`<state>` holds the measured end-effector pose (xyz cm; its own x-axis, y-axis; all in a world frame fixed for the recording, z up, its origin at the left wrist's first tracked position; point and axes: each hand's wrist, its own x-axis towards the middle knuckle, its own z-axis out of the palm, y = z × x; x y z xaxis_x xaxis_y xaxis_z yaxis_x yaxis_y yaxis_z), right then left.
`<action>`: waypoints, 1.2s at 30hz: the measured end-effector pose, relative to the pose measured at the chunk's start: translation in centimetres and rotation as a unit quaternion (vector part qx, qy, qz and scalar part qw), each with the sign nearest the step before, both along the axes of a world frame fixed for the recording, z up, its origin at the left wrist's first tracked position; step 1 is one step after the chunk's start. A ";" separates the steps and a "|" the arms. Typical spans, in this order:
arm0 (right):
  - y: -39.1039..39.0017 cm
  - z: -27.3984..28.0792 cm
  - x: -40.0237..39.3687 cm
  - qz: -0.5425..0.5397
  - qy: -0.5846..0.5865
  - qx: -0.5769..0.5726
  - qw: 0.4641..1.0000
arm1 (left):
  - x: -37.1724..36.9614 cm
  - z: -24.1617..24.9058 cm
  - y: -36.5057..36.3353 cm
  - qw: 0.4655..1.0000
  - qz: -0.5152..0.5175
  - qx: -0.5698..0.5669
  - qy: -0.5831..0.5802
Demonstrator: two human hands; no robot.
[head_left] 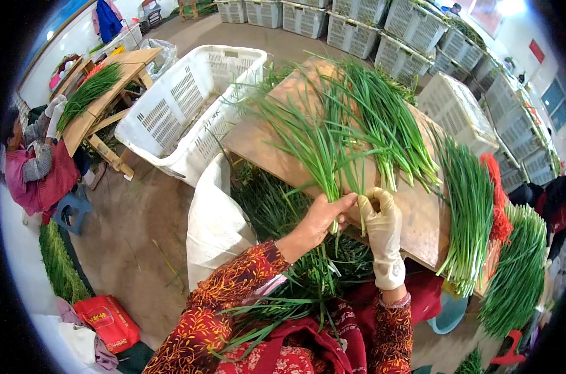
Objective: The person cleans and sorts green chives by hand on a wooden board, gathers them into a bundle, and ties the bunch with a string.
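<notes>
Stacked white crates (354,36) beyond the far edge of the wooden worktop (414,218). Above the worktop's near edge, gathered firmly in the bare left hand (323,218) near the pale stem ends: a bunch of long green leaves (320,163), tips fanned away. Just beside, pinched between thumb and fingers of the gloved right hand (381,218): a few thin strands (361,177), apart from the bunch. On the worktop, just beyond: a loose pile (386,124), pale ends toward the near edge. At the worktop's right end: a thick, even bundle (467,206), then a red stringy heap (496,199), then another bundle (517,268). Left of the worktop: an open white crate (186,87); well apart, farther left, a co-worker (30,177) at a second worktop (136,58).

Apparently at the picking-over step. Probably called for next: a steady left grasp, stem ends level, and a light, separate pull from the right.
</notes>
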<state>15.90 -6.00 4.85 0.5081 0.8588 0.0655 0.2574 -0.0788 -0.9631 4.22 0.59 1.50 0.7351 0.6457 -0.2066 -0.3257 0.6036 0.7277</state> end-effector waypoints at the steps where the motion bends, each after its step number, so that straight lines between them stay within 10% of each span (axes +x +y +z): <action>1: 0.0 -0.1 -0.1 -0.008 -0.156 0.066 0.986 | 0.0 0.3 -0.1 1.000 0.001 -0.018 -0.011; 7: -0.4 1.4 0.0 0.017 -0.463 0.156 0.872 | 0.7 1.4 -0.5 0.996 -0.004 -0.082 -0.026; 12: -0.9 0.8 -0.2 0.042 -0.482 0.166 0.859 | 0.8 0.4 -0.3 0.997 -0.027 -0.064 -0.014; 16: -1.3 -0.5 -1.1 -0.042 -0.167 0.116 0.978 | 0.9 1.4 -0.7 0.999 0.025 0.021 -0.029; 18: -0.9 0.1 -1.5 -0.042 0.191 0.059 0.979 | 1.0 0.8 -0.5 0.995 0.047 0.081 0.013; 36: -0.3 -1.0 -2.3 0.048 0.092 0.025 0.994 | -2.0 -0.3 -0.7 0.980 0.056 0.179 0.071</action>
<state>13.57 -6.30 3.85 0.4319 0.9016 0.0235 0.0804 -0.0125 -0.9967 2.17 -0.13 1.21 0.6356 0.7706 -0.0472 -0.2545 0.2669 0.9295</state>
